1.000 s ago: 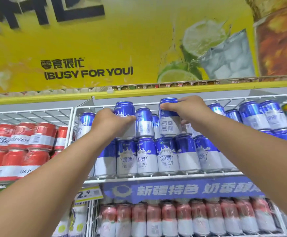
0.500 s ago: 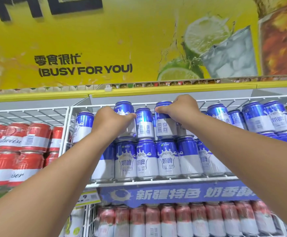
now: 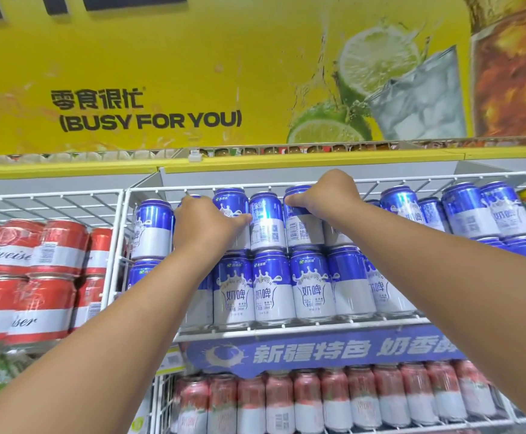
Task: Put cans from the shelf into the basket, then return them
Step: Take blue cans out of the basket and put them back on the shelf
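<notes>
Blue-and-white cans fill a white wire shelf (image 3: 286,328) in two stacked rows. My left hand (image 3: 206,223) grips a blue can (image 3: 232,203) in the upper row, thumb across its front. My right hand (image 3: 324,195) grips another upper-row blue can (image 3: 302,228) from above, fingers curled over its top. One can (image 3: 266,220) stands between the two. Both held cans sit upright on the row below. No basket is in view.
Red Budweiser cans (image 3: 30,277) are stacked in the wire bay to the left. Pink-and-white cans (image 3: 333,402) line the shelf below. A yellow banner (image 3: 161,73) hangs above. More blue cans (image 3: 474,211) stand at the right. A wire divider (image 3: 117,245) separates the bays.
Both hands pushed their cans further back into the upper row. The right-hand can came down level with its neighbours.
</notes>
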Tool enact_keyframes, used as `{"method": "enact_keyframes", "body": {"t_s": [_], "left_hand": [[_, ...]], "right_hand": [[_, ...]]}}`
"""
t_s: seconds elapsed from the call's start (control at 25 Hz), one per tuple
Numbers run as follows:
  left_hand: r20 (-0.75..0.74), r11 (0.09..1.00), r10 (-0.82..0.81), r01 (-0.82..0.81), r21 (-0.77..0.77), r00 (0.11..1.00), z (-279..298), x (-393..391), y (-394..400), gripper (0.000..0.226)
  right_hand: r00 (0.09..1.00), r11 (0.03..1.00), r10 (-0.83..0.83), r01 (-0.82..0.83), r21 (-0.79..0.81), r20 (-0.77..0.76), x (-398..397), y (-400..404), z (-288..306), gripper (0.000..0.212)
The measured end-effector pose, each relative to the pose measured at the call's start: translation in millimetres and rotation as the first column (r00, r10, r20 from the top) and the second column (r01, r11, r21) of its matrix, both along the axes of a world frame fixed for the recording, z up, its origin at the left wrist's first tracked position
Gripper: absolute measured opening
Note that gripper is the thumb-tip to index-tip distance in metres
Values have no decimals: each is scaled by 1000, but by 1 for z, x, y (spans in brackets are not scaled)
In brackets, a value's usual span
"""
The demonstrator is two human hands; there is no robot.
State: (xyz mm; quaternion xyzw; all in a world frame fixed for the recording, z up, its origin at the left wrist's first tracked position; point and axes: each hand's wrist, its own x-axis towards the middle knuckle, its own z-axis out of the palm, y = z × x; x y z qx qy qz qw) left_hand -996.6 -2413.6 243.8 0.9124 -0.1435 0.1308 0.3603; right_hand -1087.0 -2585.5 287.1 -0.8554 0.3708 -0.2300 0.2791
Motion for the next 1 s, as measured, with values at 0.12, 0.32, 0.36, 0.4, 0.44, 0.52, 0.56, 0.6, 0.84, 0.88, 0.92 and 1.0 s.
{"method": "enact_keyframes", "body": {"t_s": [0.12,0.32,0.36,0.4,0.44,0.52,0.56,0.6,0.84,0.88,0.92,1.0], "left_hand": [[38,1000,-8,9,-23,999,-4,2,-1,82],[136,997,-72,71,12,988,-17,1,3,69],[160,996,-89,86,29,983,-20,-1,4,68],[191,994,-108,100,54,976,-23,-4,6,65],[230,990,-131,113,88,964,-25,-6,9,61],[322,974,-181,123,192,929,-31,-11,15,52],[372,960,-209,117,254,904,-35,-13,18,49],[416,943,-240,109,314,877,-38,-15,21,49],[438,881,-332,109,461,836,-58,-32,32,68],[428,867,-336,98,488,839,-62,-40,34,70],[427,855,-338,84,512,839,-65,-48,36,71],[419,850,-314,55,524,852,-71,-68,39,76]], "right_hand": [[1000,998,-11,11,-55,-12,-2,-2,-4,48],[999,995,28,-25,-92,28,-13,1,-14,40],[998,992,47,-42,-117,36,-16,2,-19,34],[997,988,67,-60,-141,38,-20,4,-25,30],[995,984,88,-81,-157,42,-25,5,-31,32],[988,971,147,-136,-197,41,-36,6,-43,39],[984,953,177,-166,-252,20,-42,7,-48,41],[980,922,198,-195,-333,-25,-49,7,-53,44],[926,749,280,-376,-546,-253,-84,9,-84,75],[921,736,286,-389,-554,-265,-91,9,-88,76],[917,718,293,-399,-570,-272,-98,10,-92,76],[911,701,322,-413,-582,-258,-114,10,-101,76]]}}
